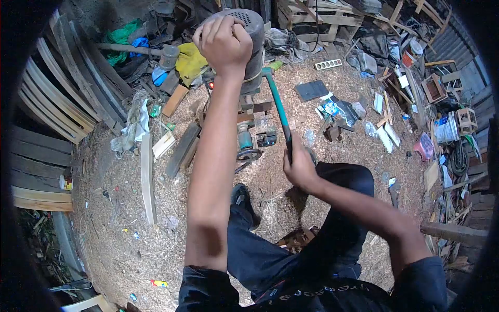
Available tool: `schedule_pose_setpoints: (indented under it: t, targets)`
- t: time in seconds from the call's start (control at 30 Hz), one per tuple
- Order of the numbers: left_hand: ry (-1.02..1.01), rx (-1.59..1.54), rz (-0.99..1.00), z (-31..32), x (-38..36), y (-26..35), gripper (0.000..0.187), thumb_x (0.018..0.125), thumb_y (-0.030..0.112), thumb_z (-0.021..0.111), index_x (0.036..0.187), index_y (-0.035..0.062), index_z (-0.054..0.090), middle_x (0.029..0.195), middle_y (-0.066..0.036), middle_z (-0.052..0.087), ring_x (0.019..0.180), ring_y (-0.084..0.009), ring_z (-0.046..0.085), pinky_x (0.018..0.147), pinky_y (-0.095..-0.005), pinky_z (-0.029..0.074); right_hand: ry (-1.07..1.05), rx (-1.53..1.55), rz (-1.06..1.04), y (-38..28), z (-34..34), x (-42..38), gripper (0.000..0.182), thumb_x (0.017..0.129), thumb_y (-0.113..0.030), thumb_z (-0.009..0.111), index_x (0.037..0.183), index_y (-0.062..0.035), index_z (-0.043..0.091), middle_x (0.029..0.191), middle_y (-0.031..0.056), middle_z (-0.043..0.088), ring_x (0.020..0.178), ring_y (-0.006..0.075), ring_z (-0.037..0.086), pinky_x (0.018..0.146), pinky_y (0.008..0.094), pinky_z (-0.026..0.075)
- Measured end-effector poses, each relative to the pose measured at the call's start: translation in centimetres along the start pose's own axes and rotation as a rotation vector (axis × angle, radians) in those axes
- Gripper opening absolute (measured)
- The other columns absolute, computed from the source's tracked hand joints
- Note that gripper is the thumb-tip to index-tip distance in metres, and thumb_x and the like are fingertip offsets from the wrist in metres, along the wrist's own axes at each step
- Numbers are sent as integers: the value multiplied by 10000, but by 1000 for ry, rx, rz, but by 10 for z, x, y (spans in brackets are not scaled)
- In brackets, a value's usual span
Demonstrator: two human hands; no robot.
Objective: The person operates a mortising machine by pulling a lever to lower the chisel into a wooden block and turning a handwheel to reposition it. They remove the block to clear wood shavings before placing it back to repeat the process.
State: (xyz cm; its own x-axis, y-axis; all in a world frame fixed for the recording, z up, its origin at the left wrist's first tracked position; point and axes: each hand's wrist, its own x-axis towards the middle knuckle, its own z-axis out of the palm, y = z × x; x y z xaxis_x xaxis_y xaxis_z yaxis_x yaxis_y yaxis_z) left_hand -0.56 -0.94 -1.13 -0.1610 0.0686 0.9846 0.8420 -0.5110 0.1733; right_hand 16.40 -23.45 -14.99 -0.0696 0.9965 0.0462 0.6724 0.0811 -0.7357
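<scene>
My left hand (224,44) is closed over the upper end of a grey electric motor (254,57), a thick metal cylinder with rows of vent holes in its end. In my right hand (300,164) is a hammer (279,106) with a teal shaft and a dark grip. The hammer's head overlaps the motor's right side in this view. Below the motor, between my forearms, sits a small teal machine (244,139) with a dark wheel (249,154) at its near end.
Wood shavings (125,229) cover the floor. Curved boards (57,88) lean at the left, and a long plank (147,177) lies nearby. A yellow bag (190,63), a dark flat panel (312,90) and a white socket strip (328,64) lie farther off. Scrap lines the right wall.
</scene>
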Motion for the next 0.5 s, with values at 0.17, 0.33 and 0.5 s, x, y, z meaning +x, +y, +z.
schedule_pose_setpoints:
  t: [0.17,0.33,0.5]
  targets:
    - [-10,-29,-15,-2,-11,1,202,774,121,507,623,136,641,698,-23,651,739,-246,592,854,-373,391,93,7,-113,69,64,-14,641,922,-55,510,1479,25,203,1330,350,449,1196,501,485,996,486,423]
    - [-66,-15,-38,-11,-12,5,205,748,110,500,677,142,690,755,-56,686,801,-265,637,827,-372,416,70,-14,-79,99,92,-11,653,937,-75,502,1489,37,171,1368,355,416,1215,519,465,1005,487,423]
    - [-62,-38,-40,-12,-17,6,205,742,100,500,678,135,691,753,-56,685,781,-267,628,821,-370,415,-3,-67,32,114,108,-17,677,926,-78,505,1498,30,160,1402,344,388,1255,498,445,1034,484,403]
